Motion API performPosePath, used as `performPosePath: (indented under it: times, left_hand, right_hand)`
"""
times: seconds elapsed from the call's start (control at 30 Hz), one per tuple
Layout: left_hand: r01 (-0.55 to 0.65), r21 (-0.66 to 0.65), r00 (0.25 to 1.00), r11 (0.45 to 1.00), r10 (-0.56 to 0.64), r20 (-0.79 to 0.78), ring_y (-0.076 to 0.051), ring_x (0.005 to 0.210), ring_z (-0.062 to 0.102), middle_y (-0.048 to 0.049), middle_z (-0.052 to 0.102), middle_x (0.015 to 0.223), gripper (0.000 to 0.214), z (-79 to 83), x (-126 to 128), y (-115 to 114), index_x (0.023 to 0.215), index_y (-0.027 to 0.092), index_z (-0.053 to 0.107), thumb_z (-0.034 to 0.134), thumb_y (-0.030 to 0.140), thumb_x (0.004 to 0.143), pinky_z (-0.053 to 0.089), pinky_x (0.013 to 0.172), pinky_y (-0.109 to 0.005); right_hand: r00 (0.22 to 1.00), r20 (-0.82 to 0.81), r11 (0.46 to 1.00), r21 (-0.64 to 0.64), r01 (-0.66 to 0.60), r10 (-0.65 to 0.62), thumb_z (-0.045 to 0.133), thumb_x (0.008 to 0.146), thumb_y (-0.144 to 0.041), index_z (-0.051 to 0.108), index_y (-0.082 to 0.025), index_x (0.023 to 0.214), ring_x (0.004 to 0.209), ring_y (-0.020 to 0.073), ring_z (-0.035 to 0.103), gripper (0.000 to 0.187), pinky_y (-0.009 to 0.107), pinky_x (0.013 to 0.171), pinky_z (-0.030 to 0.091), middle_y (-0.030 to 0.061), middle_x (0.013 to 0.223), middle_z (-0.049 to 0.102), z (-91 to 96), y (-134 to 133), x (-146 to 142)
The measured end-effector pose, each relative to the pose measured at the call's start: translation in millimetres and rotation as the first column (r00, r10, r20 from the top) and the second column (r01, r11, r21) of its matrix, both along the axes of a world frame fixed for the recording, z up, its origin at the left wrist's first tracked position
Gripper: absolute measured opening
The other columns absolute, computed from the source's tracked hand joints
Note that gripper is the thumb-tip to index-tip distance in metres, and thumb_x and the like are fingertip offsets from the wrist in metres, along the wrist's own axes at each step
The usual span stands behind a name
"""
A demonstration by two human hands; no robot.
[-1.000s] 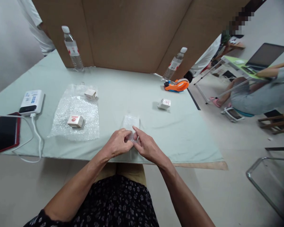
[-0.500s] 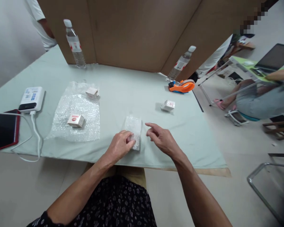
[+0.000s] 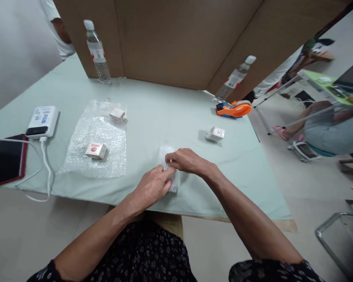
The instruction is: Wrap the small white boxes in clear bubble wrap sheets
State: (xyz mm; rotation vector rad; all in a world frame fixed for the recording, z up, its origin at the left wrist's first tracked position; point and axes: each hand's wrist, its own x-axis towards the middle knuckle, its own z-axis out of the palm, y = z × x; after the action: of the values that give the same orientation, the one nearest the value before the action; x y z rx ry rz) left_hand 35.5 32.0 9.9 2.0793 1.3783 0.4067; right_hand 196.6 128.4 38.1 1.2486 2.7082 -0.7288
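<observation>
A narrow piece of bubble wrap (image 3: 165,151) lies on the cloth-covered table close to its front edge. My left hand (image 3: 154,183) is closed on its near part, index finger stretched over it and thumb at its side. From the right, my right hand (image 3: 186,159) reaches over the wrap with curled fingers, pinching at its middle beside my left fingertips. Whatever is inside the wrap is hidden by my hands. To the left, a bigger bubble wrap sheet (image 3: 85,164) carries two small white boxes, a near box (image 3: 96,150) and a far box (image 3: 117,114).
Another small box (image 3: 217,134) sits at the right, partly in clear wrap. Behind it are an orange tape dispenser (image 3: 234,109) and a water bottle (image 3: 233,78). A second bottle (image 3: 98,56) stands by the cardboard panel (image 3: 170,43). A power bank (image 3: 42,122) and phone (image 3: 8,160) lie left.
My right hand has moved left from beside the bubble wrap onto it, its pointing fingers now curled in. My left hand stays on the wrap. The view has shifted slightly.
</observation>
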Motion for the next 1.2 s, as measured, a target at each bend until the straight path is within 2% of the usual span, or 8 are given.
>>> performPosePath:
  times: [0.17, 0.3, 0.43, 0.57, 0.67, 0.83, 1.03, 1.2]
  left_hand:
    - [-0.023, -0.034, 0.998, 0.999, 0.021, -0.062, -0.018, 0.076, 0.056, -0.0051, 0.059, 0.085, 0.02, 6.6, 1.7, 5.0, 0.097, 0.018, 0.068, 0.05, 0.018, 0.086, 0.048, 0.074, -0.031]
    - [-0.036, -0.059, 0.999, 0.998, 0.036, 0.0, -0.017, 0.073, 0.056, -0.0034, 0.057, 0.081, 0.02, 4.6, 1.2, 6.3, 0.094, 0.019, 0.069, 0.051, 0.019, 0.085, 0.046, 0.072, -0.029]
    - [-0.056, -0.051, 0.998, 0.997, 0.056, 0.002, -0.017, 0.073, 0.057, -0.0037, 0.058, 0.082, 0.026, 2.4, 1.1, 5.1, 0.101, 0.019, 0.07, 0.051, 0.02, 0.085, 0.046, 0.072, -0.03]
    - [-0.069, -0.057, 0.998, 0.996, 0.069, -0.009, -0.017, 0.073, 0.056, -0.0038, 0.058, 0.083, 0.027, 4.3, 2.2, 3.2, 0.103, 0.02, 0.071, 0.05, 0.019, 0.085, 0.045, 0.072, -0.03]
    - [-0.067, -0.058, 0.998, 0.996, 0.068, 0.007, -0.017, 0.073, 0.056, -0.0037, 0.058, 0.083, 0.028, 5.1, 2.2, 3.0, 0.104, 0.019, 0.071, 0.05, 0.019, 0.085, 0.045, 0.073, -0.03]
    - [-0.073, -0.055, 0.997, 0.996, 0.073, -0.008, -0.016, 0.072, 0.055, -0.0033, 0.056, 0.082, 0.024, 5.5, 1.1, 2.6, 0.1, 0.018, 0.07, 0.051, 0.019, 0.086, 0.044, 0.072, -0.029]
    - [-0.089, -0.019, 0.996, 0.996, 0.09, 0.015, -0.015, 0.07, 0.053, -0.0026, 0.055, 0.08, 0.012, 0.8, 0.0, -1.6, 0.084, 0.016, 0.063, 0.052, 0.018, 0.085, 0.045, 0.072, -0.029]
    - [-0.219, 0.095, 0.964, 0.971, 0.2, 0.176, -0.015, 0.072, 0.052, -0.0005, 0.055, 0.075, 0.007, -13.7, 2.1, -8.7, 0.079, 0.018, 0.055, 0.054, 0.011, 0.078, 0.044, 0.071, -0.028]
  right_hand:
    - [0.994, -0.097, 0.995, -0.08, 0.051, -0.059, 0.061, 0.076, -0.01, 0.072, -0.028, 0.093, 0.058, 0.0124, 0.052, 0.027, 0.025, 0.06, 0.031, -0.0048, 0.062, 0.063, -10.5, -1.3, 7.7]
    - [0.84, -0.336, 0.903, -0.108, 0.415, -0.426, 0.065, 0.08, -0.028, 0.062, -0.023, 0.122, 0.065, 0.0135, 0.059, 0.043, 0.026, 0.066, 0.043, -0.0016, 0.079, 0.069, -25.3, -12.7, 31.2]
    - [0.705, -0.326, 0.773, -0.167, 0.612, -0.63, 0.073, 0.073, -0.036, 0.066, -0.018, 0.104, 0.065, 0.0146, 0.059, 0.036, 0.028, 0.065, 0.045, 0.0017, 0.08, 0.069, -45.8, -11.0, 32.1]
    - [0.648, -0.347, 0.735, -0.336, 0.589, -0.678, 0.075, 0.067, -0.038, 0.064, -0.017, 0.088, 0.057, 0.0134, 0.053, 0.031, 0.026, 0.056, 0.04, -0.0034, 0.062, 0.059, -56.3, -1.4, 14.1]
    - [0.613, -0.387, 0.708, -0.539, 0.455, -0.689, 0.073, 0.066, -0.039, 0.06, -0.017, 0.073, 0.052, 0.0107, 0.047, 0.027, 0.025, 0.052, 0.037, -0.0053, 0.058, 0.053, -55.2, 1.4, 6.3]
    - [0.554, -0.532, 0.756, -0.564, 0.332, -0.64, 0.069, 0.069, -0.044, 0.063, -0.017, 0.074, 0.063, 0.0129, 0.051, 0.028, 0.026, 0.061, 0.041, -0.0023, 0.066, 0.058, -46.0, -10.4, 4.6]
    - [0.573, -0.645, 0.858, -0.301, 0.416, -0.505, 0.067, 0.077, -0.041, 0.067, -0.02, 0.069, 0.072, 0.0155, 0.053, 0.022, 0.029, 0.068, 0.043, 0.0014, 0.075, 0.059, -31.3, -48.5, 3.6]
    - [0.56, -0.726, 0.897, -0.182, 0.403, -0.399, 0.067, 0.084, -0.031, 0.072, -0.022, 0.078, 0.071, 0.0149, 0.056, 0.012, 0.028, 0.065, 0.044, 0.0012, 0.077, 0.063, -34.7, -71.1, 0.8]
